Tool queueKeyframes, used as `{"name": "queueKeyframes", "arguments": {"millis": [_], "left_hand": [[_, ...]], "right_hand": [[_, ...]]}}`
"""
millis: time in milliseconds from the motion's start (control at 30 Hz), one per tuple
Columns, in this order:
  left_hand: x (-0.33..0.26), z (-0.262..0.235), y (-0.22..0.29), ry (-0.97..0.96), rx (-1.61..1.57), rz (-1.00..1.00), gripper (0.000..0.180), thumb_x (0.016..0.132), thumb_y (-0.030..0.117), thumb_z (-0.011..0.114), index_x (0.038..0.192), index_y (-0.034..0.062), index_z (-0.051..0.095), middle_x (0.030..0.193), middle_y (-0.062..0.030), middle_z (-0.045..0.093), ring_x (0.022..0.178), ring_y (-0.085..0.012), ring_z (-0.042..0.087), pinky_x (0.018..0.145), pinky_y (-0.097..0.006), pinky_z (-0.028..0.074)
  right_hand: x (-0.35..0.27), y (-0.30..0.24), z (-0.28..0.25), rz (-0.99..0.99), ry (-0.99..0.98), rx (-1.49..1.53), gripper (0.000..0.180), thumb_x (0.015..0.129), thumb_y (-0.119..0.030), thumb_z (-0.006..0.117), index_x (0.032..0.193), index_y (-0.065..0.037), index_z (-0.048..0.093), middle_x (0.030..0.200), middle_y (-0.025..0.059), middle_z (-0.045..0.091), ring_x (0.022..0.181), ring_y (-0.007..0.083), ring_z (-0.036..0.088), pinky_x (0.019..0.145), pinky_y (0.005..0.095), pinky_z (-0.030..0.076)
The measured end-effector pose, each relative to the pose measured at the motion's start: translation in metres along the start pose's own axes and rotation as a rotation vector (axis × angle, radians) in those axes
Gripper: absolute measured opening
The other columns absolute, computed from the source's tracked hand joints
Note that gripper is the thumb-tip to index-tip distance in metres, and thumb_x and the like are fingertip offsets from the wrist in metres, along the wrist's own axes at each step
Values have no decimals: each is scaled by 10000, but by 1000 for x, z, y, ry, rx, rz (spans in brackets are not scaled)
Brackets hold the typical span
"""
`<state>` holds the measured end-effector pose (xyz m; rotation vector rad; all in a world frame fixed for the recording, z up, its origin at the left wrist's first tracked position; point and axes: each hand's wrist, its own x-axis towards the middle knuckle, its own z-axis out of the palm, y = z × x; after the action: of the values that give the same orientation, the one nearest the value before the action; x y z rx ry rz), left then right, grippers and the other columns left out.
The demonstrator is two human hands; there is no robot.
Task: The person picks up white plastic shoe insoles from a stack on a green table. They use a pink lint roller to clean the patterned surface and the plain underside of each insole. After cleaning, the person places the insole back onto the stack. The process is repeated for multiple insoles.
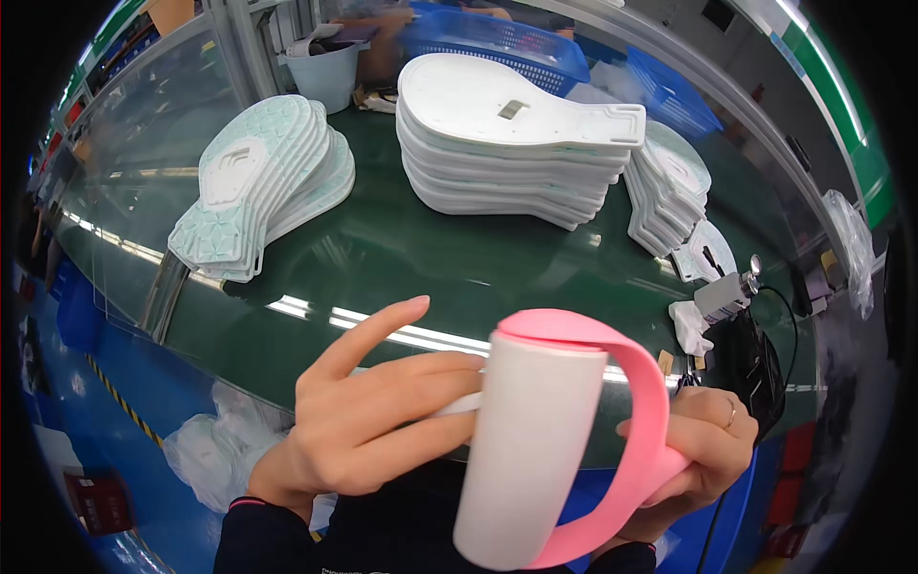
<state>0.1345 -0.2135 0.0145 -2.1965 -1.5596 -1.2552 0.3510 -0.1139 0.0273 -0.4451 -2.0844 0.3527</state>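
Note:
A white cylinder (532, 445) with a pink lid and a pink loop handle (643, 411) stands slightly tilted in front of me. My right hand (712, 445) is closed around the outer side of the handle. On the cylinder's left side, my left hand (368, 416) has its index finger raised and apart. The other fingers reach to the cylinder, their tips partly hidden by it. A bit of something white (461, 406) shows between those fingers; its kind and my left thumb are hidden.
On the green table (373, 258) stand a tall stack of white paddle-shaped panels (507, 143), a left stack of mint-and-white panels (258, 182) and a right one (665, 187). A bottle (724, 297) and crumpled white cloth (690, 327) lie right. Blue baskets (497, 43) stand behind.

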Motion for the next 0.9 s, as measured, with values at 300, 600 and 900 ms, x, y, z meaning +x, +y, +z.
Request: {"name": "queueKeyframes", "arguments": {"millis": [300,600,900], "left_hand": [[-7,-5,-1,93,-17,-62,67,673,193,693,718,159,655,702,-21,657,717,-163,656,902,-422,421],[-9,-5,3,96,-150,-79,75,665,194,709,690,147,655,736,-45,661,730,-195,659,925,-443,390],[-4,-4,8,-25,-101,-19,67,683,153,689,740,136,659,759,-54,658,790,-196,651,931,-465,380]], "right_hand": [[-45,85,-37,661,-56,-31,166,835,-94,562,941,23,615,641,-6,455,532,42,342,474,207,268],[-78,141,5,897,-13,-308,292,873,-209,534,1073,2,564,816,67,561,693,113,508,632,228,398],[-31,2,25,578,124,352,290,766,-27,603,1048,29,569,774,86,597,644,114,552,597,220,436]]}}
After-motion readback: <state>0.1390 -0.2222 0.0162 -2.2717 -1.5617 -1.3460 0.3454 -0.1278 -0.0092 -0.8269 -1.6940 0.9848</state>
